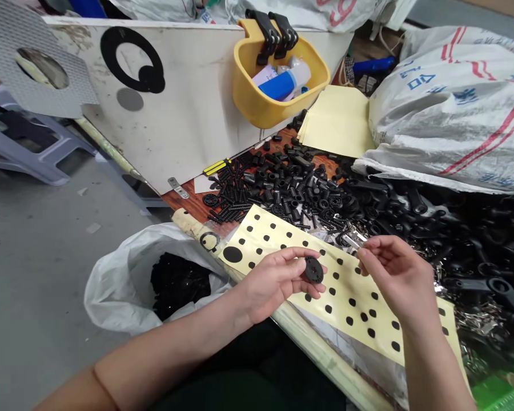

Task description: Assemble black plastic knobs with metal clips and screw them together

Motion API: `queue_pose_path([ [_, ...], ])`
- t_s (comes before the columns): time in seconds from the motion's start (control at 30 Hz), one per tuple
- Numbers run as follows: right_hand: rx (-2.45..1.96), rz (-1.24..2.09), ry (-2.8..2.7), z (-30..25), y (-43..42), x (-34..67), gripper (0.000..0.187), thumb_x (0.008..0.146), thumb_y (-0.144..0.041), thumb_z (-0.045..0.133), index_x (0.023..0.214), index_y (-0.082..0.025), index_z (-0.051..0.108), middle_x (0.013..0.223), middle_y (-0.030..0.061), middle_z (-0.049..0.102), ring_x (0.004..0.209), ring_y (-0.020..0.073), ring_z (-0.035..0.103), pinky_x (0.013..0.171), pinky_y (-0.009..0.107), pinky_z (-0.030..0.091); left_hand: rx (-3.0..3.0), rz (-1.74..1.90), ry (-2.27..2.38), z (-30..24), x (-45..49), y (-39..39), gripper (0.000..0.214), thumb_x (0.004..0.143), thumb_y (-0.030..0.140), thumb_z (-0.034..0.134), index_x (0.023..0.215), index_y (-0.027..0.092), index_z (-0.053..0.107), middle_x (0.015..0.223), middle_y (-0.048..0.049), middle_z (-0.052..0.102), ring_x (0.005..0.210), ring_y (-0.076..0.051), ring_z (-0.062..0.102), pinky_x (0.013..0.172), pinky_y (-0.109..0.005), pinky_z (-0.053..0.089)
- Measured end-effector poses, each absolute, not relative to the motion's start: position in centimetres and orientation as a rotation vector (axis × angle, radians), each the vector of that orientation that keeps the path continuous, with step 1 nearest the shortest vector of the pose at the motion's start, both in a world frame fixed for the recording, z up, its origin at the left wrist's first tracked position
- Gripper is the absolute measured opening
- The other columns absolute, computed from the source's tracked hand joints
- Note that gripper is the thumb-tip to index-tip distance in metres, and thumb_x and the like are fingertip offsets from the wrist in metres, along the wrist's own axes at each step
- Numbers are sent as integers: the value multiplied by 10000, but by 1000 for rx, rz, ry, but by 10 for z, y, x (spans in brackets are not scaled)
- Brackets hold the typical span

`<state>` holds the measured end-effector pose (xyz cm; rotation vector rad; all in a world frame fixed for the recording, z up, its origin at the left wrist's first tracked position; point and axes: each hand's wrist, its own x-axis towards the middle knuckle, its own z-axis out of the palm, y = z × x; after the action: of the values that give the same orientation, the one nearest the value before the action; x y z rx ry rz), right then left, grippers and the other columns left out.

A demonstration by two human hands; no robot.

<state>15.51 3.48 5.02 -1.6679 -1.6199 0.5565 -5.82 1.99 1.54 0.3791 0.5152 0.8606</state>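
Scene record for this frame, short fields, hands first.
left hand: fingers on a black plastic disc
right hand: raised, fingertips drawn together; anything held is hidden
under hands: yellow sheet with black dots
beyond sheet: loose black plastic parts
left of sheet: white plastic bag holding black parts
far side: yellow plastic caddy on a white panel

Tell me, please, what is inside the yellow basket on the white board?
The yellow basket holds a blue and white bottle and a white paper piece. The basket's bottom cannot be seen: these things and its front wall cover it.
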Motion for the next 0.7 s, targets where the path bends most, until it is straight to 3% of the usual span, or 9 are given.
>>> queue_pose_path([
  [0.13,-1608,750,-1260,57,-12,146,225,725,-363,764,861,-191,715,625,10,628,511,121,561,438,241,486,369,807,475,17,-51,15,286,801,242,736,1042,108,661,923,-107,713,744,-200,711,712,-315,520],
  [0.23,-1579,826,-1122,53,-39,137,239,715,-340,781,901,-196,735,690,32,677,552,137,603,484,260,534,359,761,456,19,-45,10,291,797,254,741,1040,110,671,886,-89,705,743,-199,711,704,-305,521],
  [0.43,-1633,542,-1087,41,-70,121,137,753,-290,754,860,-206,739,763,39,698,611,136,621,547,254,550,374,694,488,19,-37,2,322,774,291,764,1027,107,684,812,-71,693,711,-189,703,635,-264,496],
  [0.7,-1642,404,-1302,27,-86,121,111,828,-195,678,934,-222,701,822,30,702,674,153,655,637,289,556,434,662,546,14,-35,-5,371,725,351,801,999,120,706,824,-59,689,666,-164,677,592,-256,476],
])
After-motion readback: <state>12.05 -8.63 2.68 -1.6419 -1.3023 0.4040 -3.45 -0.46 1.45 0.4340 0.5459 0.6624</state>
